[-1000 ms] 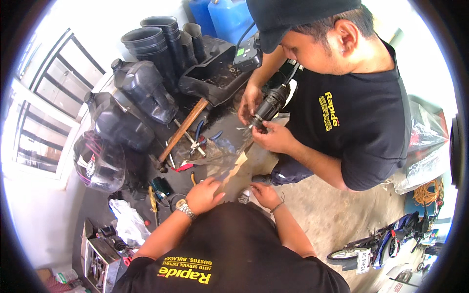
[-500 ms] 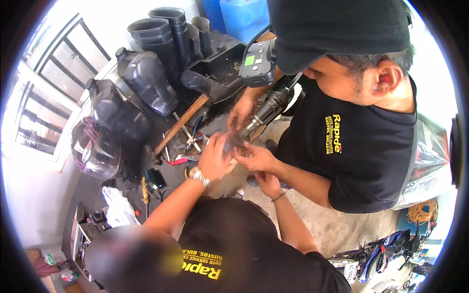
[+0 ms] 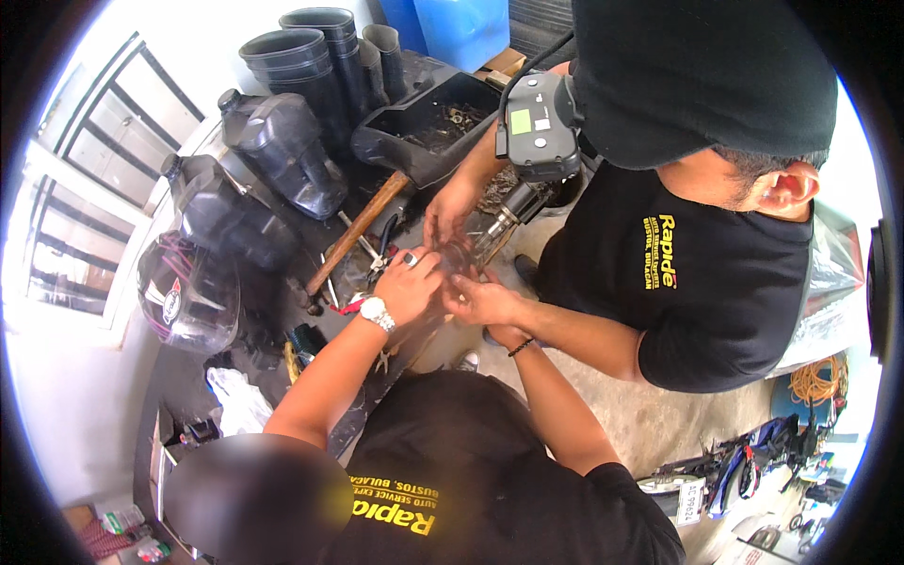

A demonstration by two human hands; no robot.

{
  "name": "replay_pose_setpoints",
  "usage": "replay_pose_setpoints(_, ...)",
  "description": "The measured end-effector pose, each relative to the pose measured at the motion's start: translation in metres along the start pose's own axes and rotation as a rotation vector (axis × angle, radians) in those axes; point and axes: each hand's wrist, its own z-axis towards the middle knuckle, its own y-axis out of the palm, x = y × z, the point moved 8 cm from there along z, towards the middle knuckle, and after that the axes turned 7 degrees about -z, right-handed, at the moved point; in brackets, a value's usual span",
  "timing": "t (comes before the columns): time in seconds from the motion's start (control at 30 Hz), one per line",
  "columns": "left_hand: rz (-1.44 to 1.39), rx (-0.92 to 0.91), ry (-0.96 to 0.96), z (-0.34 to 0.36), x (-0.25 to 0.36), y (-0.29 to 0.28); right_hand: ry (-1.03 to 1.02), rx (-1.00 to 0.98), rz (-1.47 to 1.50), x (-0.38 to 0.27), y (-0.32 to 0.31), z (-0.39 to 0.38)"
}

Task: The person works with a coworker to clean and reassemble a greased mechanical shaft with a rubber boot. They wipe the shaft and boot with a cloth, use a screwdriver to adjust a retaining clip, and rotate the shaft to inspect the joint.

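Observation:
My left hand (image 3: 411, 281), with a watch at the wrist and a ring, reaches in with curled fingers against a dark, smeared thing (image 3: 458, 262) that I cannot make out. My right hand (image 3: 509, 336), a dark beaded bracelet at its wrist, comes from below; a co-worker's forearm and hand hide its fingers. The co-worker's hands lie close around the same spot, one (image 3: 452, 209) above and one (image 3: 485, 299) on the right. A greasy metal shaft (image 3: 516, 209) slants down toward the thing between our hands.
On the dark bench lie a wood-handled hammer (image 3: 358, 232), small tools, a white plastic bag (image 3: 237, 399) and a helmet (image 3: 188, 294). Behind are black jugs (image 3: 282, 151), rubber boots (image 3: 294, 80) and a black bin (image 3: 424, 127). A co-worker in a cap (image 3: 702, 85) leans in from the right.
My right hand has moved up closer behind the co-worker's hand. My left hand stays at the dark thing, its fingers more curled. The co-worker's head has shifted right in view.

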Motion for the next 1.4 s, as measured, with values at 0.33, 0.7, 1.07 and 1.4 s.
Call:
replay_pose_setpoints(0.33, -0.058, 0.075, 0.038, -0.022, 0.017, -0.096, 0.144, -0.079, 1.178, -0.072, -0.033, -0.076)
replay_pose_setpoints(0.7, -0.568, 0.11, 0.086, -0.001, 0.006, -0.121, 0.253, 0.598, 0.322, -0.067, -0.144, -0.075)
replay_pose_setpoints(1.07, -1.751, -0.48, -0.296, 0.003, -0.031, -0.012, -0.153, -1.449, -3.82, 0.004, -0.07, -0.04)
replay_pose_setpoints(1.4, -1.401, -0.351, -0.398, 0.054, -0.069, 0.075, -1.223, -1.379, -3.746, 0.066, 0.038, -0.028)
